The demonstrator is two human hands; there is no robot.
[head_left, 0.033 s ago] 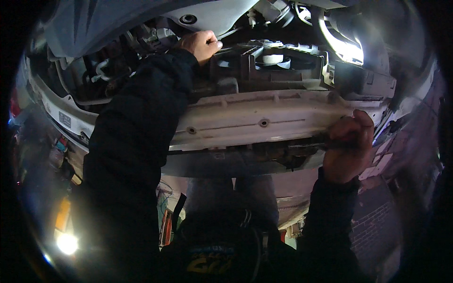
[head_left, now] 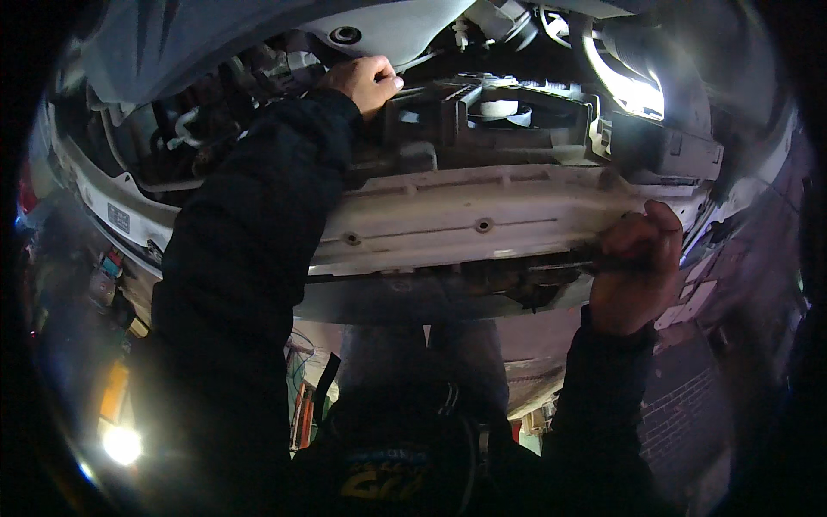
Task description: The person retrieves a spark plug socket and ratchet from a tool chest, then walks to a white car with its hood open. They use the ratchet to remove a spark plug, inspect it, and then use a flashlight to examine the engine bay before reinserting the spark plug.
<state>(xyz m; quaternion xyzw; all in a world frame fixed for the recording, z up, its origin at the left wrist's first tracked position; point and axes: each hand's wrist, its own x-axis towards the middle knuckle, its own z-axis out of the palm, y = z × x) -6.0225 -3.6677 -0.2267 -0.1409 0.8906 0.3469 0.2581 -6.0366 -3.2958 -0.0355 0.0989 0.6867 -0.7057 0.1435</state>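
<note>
My left hand [head_left: 365,84] reaches into a car's engine bay, next to the radiator fan housing [head_left: 448,121] and below a pale grey cover [head_left: 379,34]. Its fingers are curled closed, and whatever lies within them is hidden. On the other side, my right hand [head_left: 639,269] is at the right end of the pale metal front crossmember [head_left: 431,215]. Those fingers are bent closed in shadow, beside a dark bar-like edge under the crossmember. I cannot make out what they hold.
A bright lamp [head_left: 642,95] shines at the back right, near a dark box [head_left: 689,153]. Hoses and pipes [head_left: 185,129] fill the bay's left side. Below the crossmember runs the bumper [head_left: 388,300]. Another light [head_left: 122,445] glows low on the left.
</note>
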